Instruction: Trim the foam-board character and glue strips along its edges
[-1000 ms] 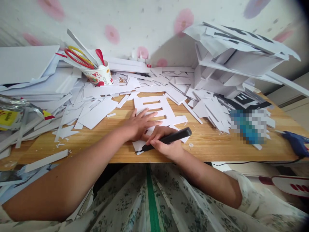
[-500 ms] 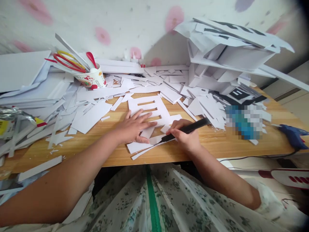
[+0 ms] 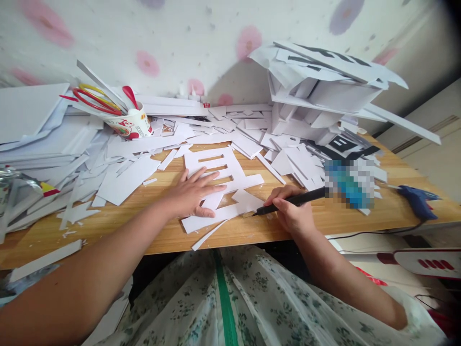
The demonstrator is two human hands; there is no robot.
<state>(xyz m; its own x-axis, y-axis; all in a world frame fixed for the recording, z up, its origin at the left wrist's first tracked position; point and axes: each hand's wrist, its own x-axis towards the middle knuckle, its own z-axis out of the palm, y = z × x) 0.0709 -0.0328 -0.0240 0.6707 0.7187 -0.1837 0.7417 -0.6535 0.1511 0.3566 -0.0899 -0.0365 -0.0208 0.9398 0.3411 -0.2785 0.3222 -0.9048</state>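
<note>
My left hand (image 3: 194, 194) lies flat with fingers spread on a white foam-board cutout (image 3: 236, 168) that has several slots in it. In my right hand (image 3: 291, 209) is a black pen-shaped knife (image 3: 297, 199), gripped between thumb and fingers. Its tip points left, close to the lower right edge of the cutout. A thin white strip (image 3: 209, 235) lies below the cutout near the table's front edge, touching or almost touching it.
White scraps (image 3: 129, 180) cover the back and left of the wooden table (image 3: 158, 242). A paper cup (image 3: 131, 125) holds scissors and tools. At the right stand a white board structure (image 3: 298, 120) and a blue glue gun (image 3: 418, 202) with its cord.
My right hand and the knife have moved right, off the cutout's lower edge. The thin strip now angles farther away from the cutout. My left hand stays on the board. The view has shifted slightly.
</note>
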